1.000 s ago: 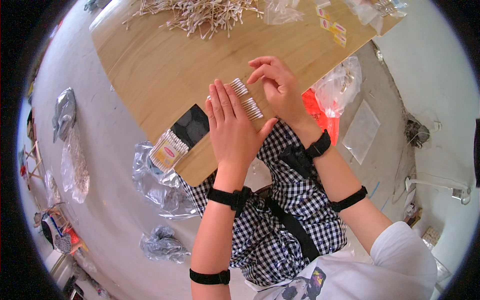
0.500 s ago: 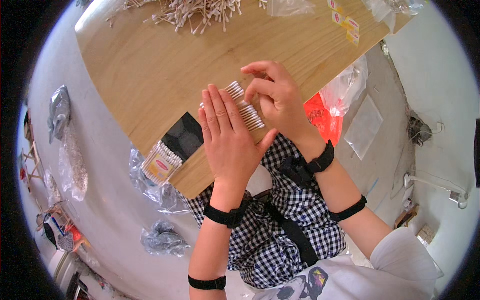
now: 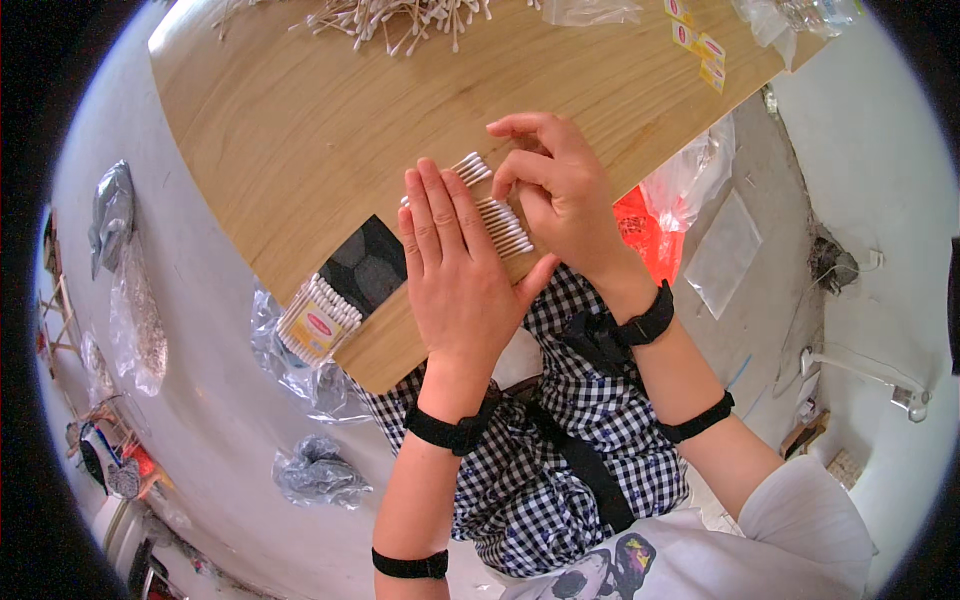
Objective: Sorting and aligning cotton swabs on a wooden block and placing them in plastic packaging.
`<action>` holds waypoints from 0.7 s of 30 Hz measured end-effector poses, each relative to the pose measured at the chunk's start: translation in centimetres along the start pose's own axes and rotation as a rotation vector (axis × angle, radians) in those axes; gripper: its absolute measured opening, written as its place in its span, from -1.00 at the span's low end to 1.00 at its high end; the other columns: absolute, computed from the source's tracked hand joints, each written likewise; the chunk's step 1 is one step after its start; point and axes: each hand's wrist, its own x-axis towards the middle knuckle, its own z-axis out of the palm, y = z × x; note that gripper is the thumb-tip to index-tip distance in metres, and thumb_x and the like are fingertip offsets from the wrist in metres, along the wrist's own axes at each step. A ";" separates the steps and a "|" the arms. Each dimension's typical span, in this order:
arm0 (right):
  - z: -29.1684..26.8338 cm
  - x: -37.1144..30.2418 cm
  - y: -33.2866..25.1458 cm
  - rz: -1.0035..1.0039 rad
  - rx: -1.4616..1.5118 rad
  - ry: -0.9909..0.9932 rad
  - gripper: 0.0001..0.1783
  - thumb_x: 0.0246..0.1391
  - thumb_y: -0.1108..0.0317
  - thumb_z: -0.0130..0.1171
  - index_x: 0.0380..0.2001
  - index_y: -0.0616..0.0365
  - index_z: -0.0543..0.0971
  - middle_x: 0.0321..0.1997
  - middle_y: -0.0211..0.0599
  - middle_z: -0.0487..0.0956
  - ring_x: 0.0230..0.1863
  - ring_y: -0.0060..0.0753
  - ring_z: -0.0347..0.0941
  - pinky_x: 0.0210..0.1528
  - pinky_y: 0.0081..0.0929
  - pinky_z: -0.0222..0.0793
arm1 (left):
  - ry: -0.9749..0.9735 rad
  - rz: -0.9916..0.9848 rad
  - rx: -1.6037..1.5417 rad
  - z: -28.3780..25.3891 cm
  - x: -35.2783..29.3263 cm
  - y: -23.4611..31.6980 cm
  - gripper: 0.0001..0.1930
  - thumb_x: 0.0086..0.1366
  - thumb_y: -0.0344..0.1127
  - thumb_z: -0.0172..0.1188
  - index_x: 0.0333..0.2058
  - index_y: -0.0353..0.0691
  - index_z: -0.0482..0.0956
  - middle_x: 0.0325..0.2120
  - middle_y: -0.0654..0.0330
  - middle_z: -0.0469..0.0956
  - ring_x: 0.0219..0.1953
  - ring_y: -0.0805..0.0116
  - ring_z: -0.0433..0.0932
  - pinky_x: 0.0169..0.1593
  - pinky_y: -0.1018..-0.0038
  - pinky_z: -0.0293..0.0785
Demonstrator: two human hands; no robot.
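A: Where is the row of cotton swabs [image 3: 497, 215]?

B: On the wooden board [image 3: 300, 130], close to its near edge. The left hand [image 3: 455, 270] lies flat and open over the row, fingers straight; the right hand [image 3: 560, 195] pinches the swab tips with curled fingers.

A: What else sits on the board?

B: A black pad [image 3: 368, 268] and a packed swab bundle [image 3: 315, 322] at the near edge; loose swabs [image 3: 390, 15] at the far edge. Bare wood lies between.
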 end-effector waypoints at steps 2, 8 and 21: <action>0.2 0.2 -0.7 0.044 0.056 -0.004 -0.94 -0.15 0.54 0.17 -0.53 0.14 0.57 -0.07 -0.26 0.52 -0.10 -0.20 0.43 -0.04 -0.33 0.39 | -0.007 -0.003 0.011 -0.4 -0.1 -0.2 0.12 0.02 0.27 0.24 0.28 -0.53 -0.01 0.34 -0.24 -0.08 0.42 -0.07 -0.15 0.41 0.15 -0.17; 0.2 1.9 -0.6 -0.108 -0.140 -0.059 -0.94 -0.14 0.40 0.25 -0.52 0.10 0.57 0.00 -0.30 0.48 0.08 -0.15 0.32 0.14 -0.19 0.25 | -0.016 -0.010 -0.026 -0.2 -0.2 0.0 0.13 0.02 0.29 0.24 0.27 -0.54 0.01 0.35 -0.25 -0.10 0.42 -0.08 -0.16 0.41 0.13 -0.17; 2.3 1.9 -2.2 -0.108 -0.381 -0.011 -0.59 0.08 0.30 0.10 0.01 0.17 0.46 0.21 -0.06 0.35 0.35 -0.01 0.12 0.36 -0.11 0.04 | 0.281 -0.246 -0.643 -3.9 -3.4 -1.7 -0.28 0.41 0.14 -0.15 0.27 -0.40 0.15 0.36 -0.17 -0.07 0.42 -0.07 -0.12 0.39 0.15 -0.18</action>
